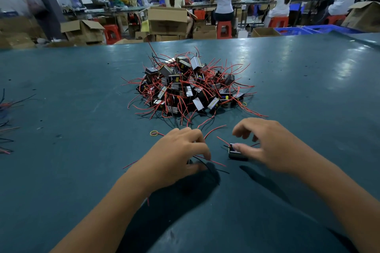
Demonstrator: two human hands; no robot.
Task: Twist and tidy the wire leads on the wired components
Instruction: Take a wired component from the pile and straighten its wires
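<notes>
The right hand [265,146] is reaching down with fingers spread, its thumb touching a small wired component [236,153] lying on the green table [82,98]. The left hand [181,150] is curling over red and black leads [207,162]; what it grips underneath is hidden. Beyond both is sitting the heap of components [189,86], a yellow rubber band [153,133] nearby.

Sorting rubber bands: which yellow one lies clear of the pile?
The yellow rubber band lying alone on the table, just beyond the left hand; the others sit at the pile's right edge.

No text, label or number is legible anywhere here.
</notes>
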